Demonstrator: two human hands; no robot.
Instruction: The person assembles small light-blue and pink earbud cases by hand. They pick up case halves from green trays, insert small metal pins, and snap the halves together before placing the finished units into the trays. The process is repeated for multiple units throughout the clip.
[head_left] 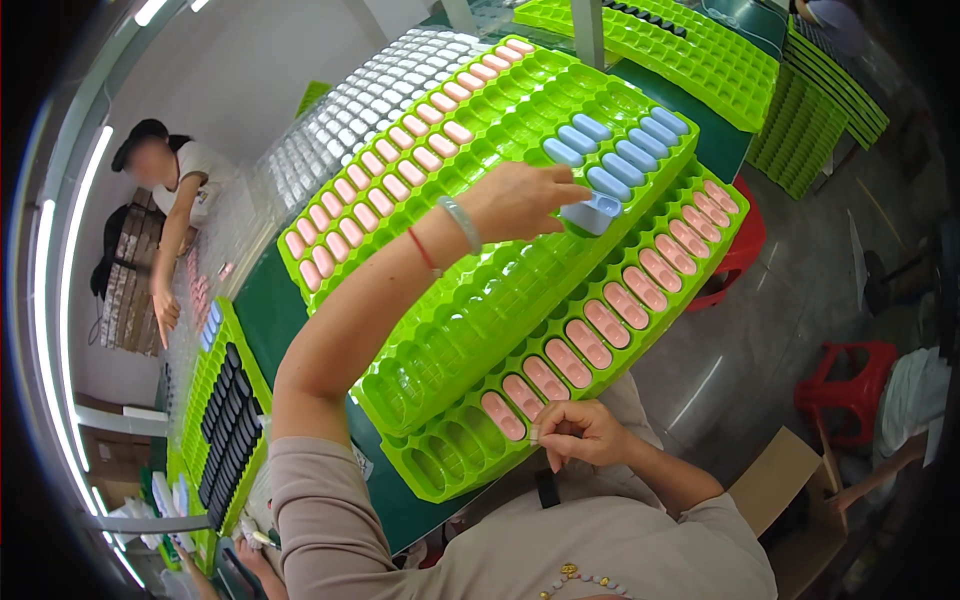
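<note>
My left hand (515, 205) reaches across a bright green tray (480, 300) of oval hollows. Its thumb and fingers close around a light blue oblong case (592, 213), which sits tilted beside several other blue cases (630, 158) lying in the hollows. Pink oblong pieces (375, 200) fill hollows along the tray's far left side. My right hand (585, 435) is at the near edge of a lower green tray (445, 455), fingers curled in a pinch. Whatever they pinch, if anything, is too small to make out. A row of pink oblong cases (605, 322) lies in this lower tray.
White pieces (385, 95) stand in clear trays beyond. At left, another green tray (235, 375) holds black pieces, and a person (165, 190) reaches over a table. More green trays (690, 50), red stools (850, 390) and an open cardboard box (775, 480) are around.
</note>
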